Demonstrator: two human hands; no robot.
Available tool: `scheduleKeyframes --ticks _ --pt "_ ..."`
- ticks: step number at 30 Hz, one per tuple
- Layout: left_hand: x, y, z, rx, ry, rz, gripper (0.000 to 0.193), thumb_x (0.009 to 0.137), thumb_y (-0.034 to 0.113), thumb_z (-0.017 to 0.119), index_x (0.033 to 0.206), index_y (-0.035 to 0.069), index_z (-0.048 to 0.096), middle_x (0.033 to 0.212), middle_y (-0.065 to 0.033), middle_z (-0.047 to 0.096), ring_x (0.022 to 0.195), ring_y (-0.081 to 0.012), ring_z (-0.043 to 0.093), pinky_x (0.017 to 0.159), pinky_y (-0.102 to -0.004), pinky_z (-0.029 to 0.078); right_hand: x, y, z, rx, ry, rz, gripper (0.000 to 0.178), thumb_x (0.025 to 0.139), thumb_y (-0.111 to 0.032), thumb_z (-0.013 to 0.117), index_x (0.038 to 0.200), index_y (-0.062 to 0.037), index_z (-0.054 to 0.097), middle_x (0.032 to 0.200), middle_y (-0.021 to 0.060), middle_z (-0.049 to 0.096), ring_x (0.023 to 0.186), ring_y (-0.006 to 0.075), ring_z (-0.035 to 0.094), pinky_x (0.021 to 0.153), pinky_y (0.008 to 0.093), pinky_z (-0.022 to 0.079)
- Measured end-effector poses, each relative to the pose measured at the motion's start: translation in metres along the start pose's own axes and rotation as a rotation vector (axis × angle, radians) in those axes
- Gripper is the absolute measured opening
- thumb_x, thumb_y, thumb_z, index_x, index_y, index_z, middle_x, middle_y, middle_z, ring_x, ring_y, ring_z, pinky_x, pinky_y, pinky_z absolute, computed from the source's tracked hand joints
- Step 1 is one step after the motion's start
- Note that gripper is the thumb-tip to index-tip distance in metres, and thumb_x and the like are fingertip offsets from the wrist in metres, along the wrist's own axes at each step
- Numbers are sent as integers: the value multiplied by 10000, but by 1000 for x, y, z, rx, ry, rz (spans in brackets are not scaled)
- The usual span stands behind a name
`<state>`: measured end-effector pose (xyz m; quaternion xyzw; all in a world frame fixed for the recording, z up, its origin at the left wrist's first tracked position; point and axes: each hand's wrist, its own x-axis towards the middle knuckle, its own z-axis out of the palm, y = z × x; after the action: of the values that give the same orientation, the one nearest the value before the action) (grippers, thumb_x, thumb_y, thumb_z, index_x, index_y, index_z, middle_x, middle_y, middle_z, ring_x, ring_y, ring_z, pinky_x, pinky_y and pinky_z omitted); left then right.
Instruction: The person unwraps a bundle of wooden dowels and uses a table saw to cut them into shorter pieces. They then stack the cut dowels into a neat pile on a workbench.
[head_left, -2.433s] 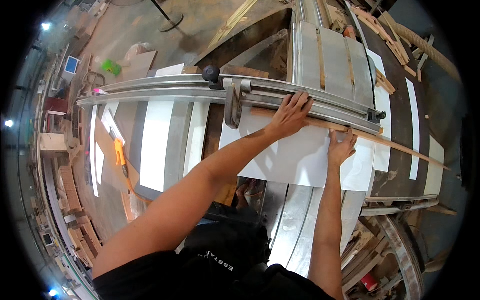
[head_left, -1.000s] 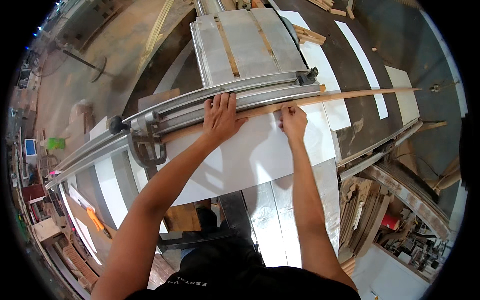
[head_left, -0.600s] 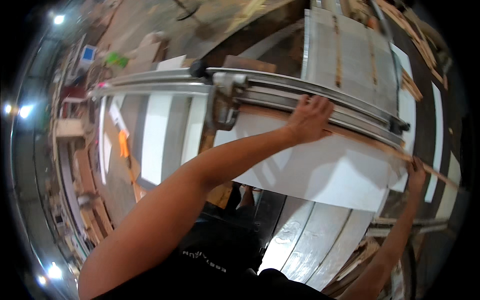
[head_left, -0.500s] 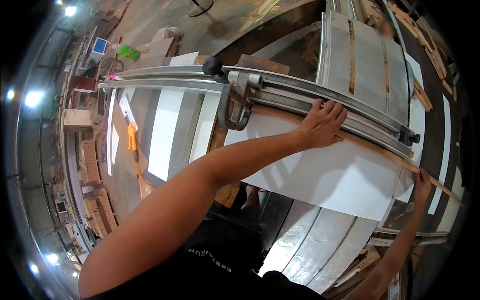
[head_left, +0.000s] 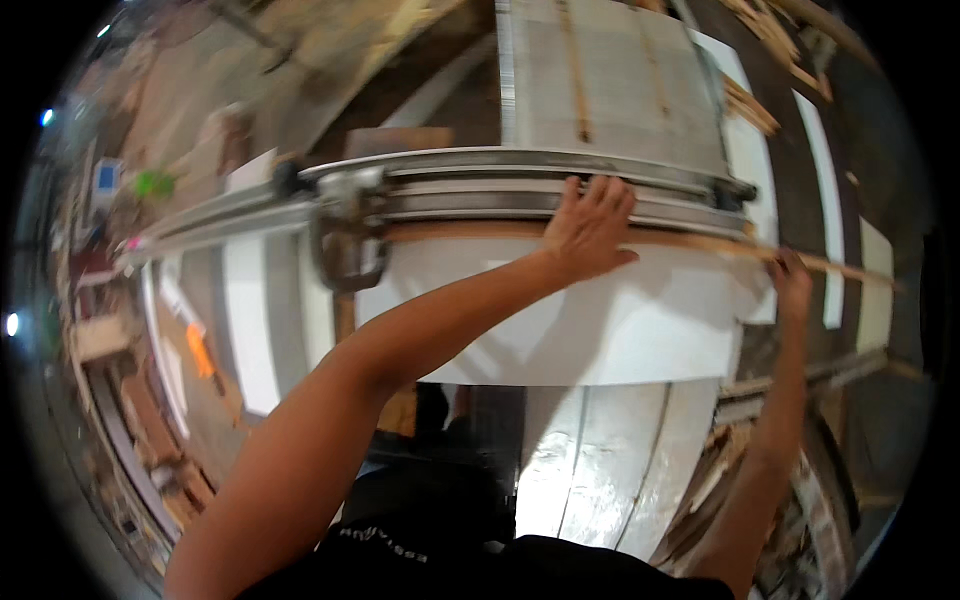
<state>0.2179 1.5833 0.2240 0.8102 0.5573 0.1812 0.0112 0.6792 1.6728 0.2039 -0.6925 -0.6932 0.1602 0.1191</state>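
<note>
A broad white panel (head_left: 600, 320) lies flat on the saw table, its far edge under the metal guide rail (head_left: 520, 190). The left hand (head_left: 588, 228) presses open-palmed on that edge. The right hand (head_left: 792, 285) seems to pinch a thin wooden strip (head_left: 720, 243), though blur obscures the fingers. A black clamp handle (head_left: 345, 255) hangs left; scrap wood (head_left: 755, 100) lies beyond.

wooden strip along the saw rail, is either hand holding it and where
The right hand grips the thin wooden strip near its right end. The left hand presses flat on the strip's middle, against the metal rail.
</note>
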Motion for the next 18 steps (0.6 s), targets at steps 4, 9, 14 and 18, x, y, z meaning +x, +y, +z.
scheduleKeyframes --ticks 4,9,14,18 --pt "35 39 26 55 -4 8 826 724 580 738 1286 12 534 1166 -93 521 1094 -246 472 877 -445 360 0 -20 -5 -209 127 -216 356 820 -117 748 1148 5 679 1217 179 662 1134 329 627 972 384 504" --pt "39 45 25 119 -6 68 764 730 558 745 1239 14 577 1103 -78 544 1053 -227 488 860 -419 357 -11 -12 -8 -169 143 -189 376 819 -144 758 1159 -4 679 1244 173 651 1133 330 627 974 387 499" --pt "39 38 24 105 -59 54 765 728 553 751 1231 6 571 1087 -72 545 1032 -219 490 857 -402 362 1 -17 -19 -113 38 -217 387 817 -134 759 1169 -3 667 1214 180 655 1113 342 630 956 388 508" --pt "40 40 23 113 -24 80 755 737 555 745 1220 3 568 1079 -70 546 1023 -221 492 858 -403 366 3 4 -29 -253 106 -277 394 811 -144 765 1168 -11 664 1185 179 660 1081 350 638 921 394 526"
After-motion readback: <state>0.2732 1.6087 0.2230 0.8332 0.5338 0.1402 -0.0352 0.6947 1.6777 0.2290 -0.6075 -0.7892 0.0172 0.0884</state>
